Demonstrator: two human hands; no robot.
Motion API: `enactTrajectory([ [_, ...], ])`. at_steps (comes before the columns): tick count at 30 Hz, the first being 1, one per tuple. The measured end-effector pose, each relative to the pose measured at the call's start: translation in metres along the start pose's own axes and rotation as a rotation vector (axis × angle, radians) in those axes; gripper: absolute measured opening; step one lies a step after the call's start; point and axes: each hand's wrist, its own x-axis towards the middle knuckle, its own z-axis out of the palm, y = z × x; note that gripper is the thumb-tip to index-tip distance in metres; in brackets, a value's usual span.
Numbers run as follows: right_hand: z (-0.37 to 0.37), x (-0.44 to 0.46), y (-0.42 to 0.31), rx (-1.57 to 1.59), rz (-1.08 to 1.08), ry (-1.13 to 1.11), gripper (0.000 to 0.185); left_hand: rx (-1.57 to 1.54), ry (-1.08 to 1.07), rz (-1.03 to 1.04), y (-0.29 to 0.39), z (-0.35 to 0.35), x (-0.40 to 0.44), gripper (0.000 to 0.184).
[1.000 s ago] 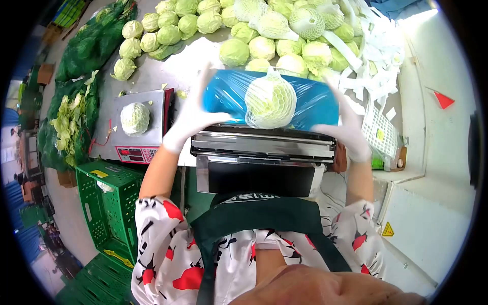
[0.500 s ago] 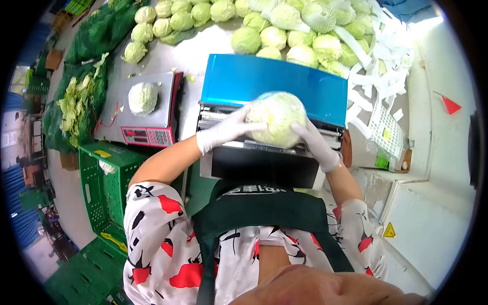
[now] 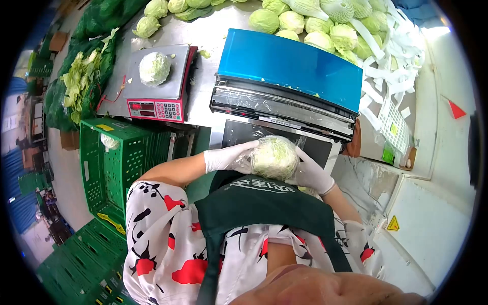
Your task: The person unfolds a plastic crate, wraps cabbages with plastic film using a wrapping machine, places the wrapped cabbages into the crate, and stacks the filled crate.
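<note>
Between my two white-gloved hands is a pale green cabbage (image 3: 275, 158) with clear plastic film around it. My left hand (image 3: 233, 157) presses its left side, the film bunched at the fingers. On its right side my right hand (image 3: 311, 173) grips it, fingers partly hidden behind the cabbage. It is held close to my dark green apron, over the black plate (image 3: 239, 133) at the front of the wrapping machine. The machine's blue cover (image 3: 290, 66) lies beyond, with a strip of clear film (image 3: 274, 105) across its rollers.
Left of the machine, another cabbage (image 3: 154, 69) sits on a red-framed scale (image 3: 178, 81). Green crates (image 3: 114, 168) stand at lower left, a cabbage in one. More cabbages (image 3: 317, 25) are piled at the back, beside white foam netting (image 3: 389, 76) on the right.
The cabbage has come from over the machine's rollers down toward my apron, both hands moving with it. Clear film now shows around it more plainly. The view has shifted.
</note>
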Motion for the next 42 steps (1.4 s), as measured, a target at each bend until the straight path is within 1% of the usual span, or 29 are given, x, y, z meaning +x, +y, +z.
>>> enactTrajectory([
  [1,-0.005,-0.009,0.008,-0.082,-0.008,0.03,0.052,-0.077,0.008,0.004,-0.006,0.0,-0.007,0.074],
  [4,-0.017,-0.027,0.028,-0.339,-0.06,0.117,0.037,0.359,0.178,0.362,-0.029,0.019,-0.038,0.065],
  [6,-0.017,-0.037,0.061,-1.031,-0.439,0.533,0.025,1.234,0.536,0.831,-0.061,0.007,-0.029,0.058],
  [7,-0.016,-0.039,0.068,-1.369,-0.629,0.753,0.025,1.43,0.662,0.829,-0.057,0.015,-0.039,0.053],
  [8,-0.017,-0.038,0.066,-1.025,-0.567,0.805,0.026,1.622,0.791,0.824,-0.051,0.024,-0.049,0.048],
  [10,-0.02,-0.037,0.057,-0.348,-0.422,0.844,0.033,1.144,0.809,0.9,-0.043,0.035,-0.049,0.042],
  [11,-0.032,-0.036,0.053,-0.405,-0.513,0.843,0.036,0.901,0.81,0.921,-0.041,0.036,-0.049,0.04],
  [14,-0.043,-0.051,0.044,0.087,-0.265,0.589,0.039,0.431,0.579,0.771,-0.029,0.023,-0.053,0.036],
  [15,-0.049,-0.046,0.058,-0.017,-0.226,0.551,0.029,0.245,0.462,0.726,-0.05,-0.008,-0.029,0.033],
  [16,-0.058,-0.034,0.085,-0.401,-0.244,0.526,0.02,0.223,0.495,0.641,-0.071,-0.027,-0.007,0.026],
  [17,-0.062,-0.02,0.11,-1.056,-0.348,0.555,0.012,0.598,0.578,0.766,-0.11,-0.067,0.034,0.024],
  [18,-0.062,-0.008,0.128,-1.371,-0.402,0.597,0.009,0.837,0.484,0.674,-0.107,-0.055,0.035,0.028],
  [19,-0.059,0.001,0.137,-1.366,-0.383,0.624,0.009,0.987,0.533,0.355,-0.099,-0.038,0.05,0.03],
  [20,-0.052,0.005,0.136,-1.229,-0.339,0.633,0.009,0.825,0.481,0.427,-0.1,-0.026,0.062,0.035],
  [21,-0.048,0.007,0.131,-1.115,-0.306,0.639,0.009,1.094,0.432,0.653,-0.107,-0.035,0.086,0.031],
  [26,-0.021,-0.005,0.072,-0.599,-0.307,0.584,0.01,1.586,0.44,0.971,-0.077,-0.032,0.069,0.017],
  [27,-0.014,-0.003,0.058,-0.562,-0.33,0.566,0.01,1.625,0.536,1.05,-0.048,-0.011,0.044,0.015],
  [28,-0.006,0.003,0.046,-0.565,-0.372,0.551,0.01,1.462,0.575,1.184,-0.024,0.008,0.023,0.014],
  [30,0.015,0.012,0.021,-0.651,-0.476,0.513,0.01,0.651,0.517,1.432,0.007,0.039,0.013,0.008],
  [31,0.024,0.018,0.011,-0.795,-0.567,0.491,0.01,0.515,0.603,1.164,0.024,0.061,-0.014,0.012],
  [33,0.039,0.033,-0.007,-1.304,-0.875,0.446,0.01,0.211,0.506,1.204,0.029,0.073,-0.012,0.029],
  [34,0.045,0.039,-0.013,-1.364,-0.972,0.477,0.011,0.058,0.463,1.256,0.03,0.071,-0.009,0.034],
  [35,0.05,0.044,-0.018,-1.452,-1.115,0.514,0.011,-0.089,0.205,1.032,0.022,0.062,-0.012,0.035],
  [36,0.052,0.049,-0.018,-0.771,-0.896,0.678,0.015,-0.223,-0.047,0.797,0.011,0.051,-0.024,0.037],
  [37,0.066,0.053,-0.028,-0.813,-1.024,0.763,0.018,-0.345,-0.293,0.55,0.002,0.04,-0.036,0.04],
  [38,0.08,0.057,-0.036,-0.85,-1.142,0.856,0.021,-0.307,-0.261,0.511,-0.011,0.034,-0.046,0.048],
  [39,0.08,0.063,-0.046,-0.788,-1.099,0.743,0.023,-0.409,-0.352,0.555,-0.025,0.018,-0.046,0.045],
  [40,0.074,0.071,-0.061,-0.714,-1.067,0.651,0.025,-0.516,0.01,0.543,-0.026,0.022,-0.061,0.044],
  [42,0.064,0.084,-0.101,-0.743,-1.052,0.606,0.027,-0.65,0.067,0.795,-0.051,-0.029,-0.063,0.043],
])
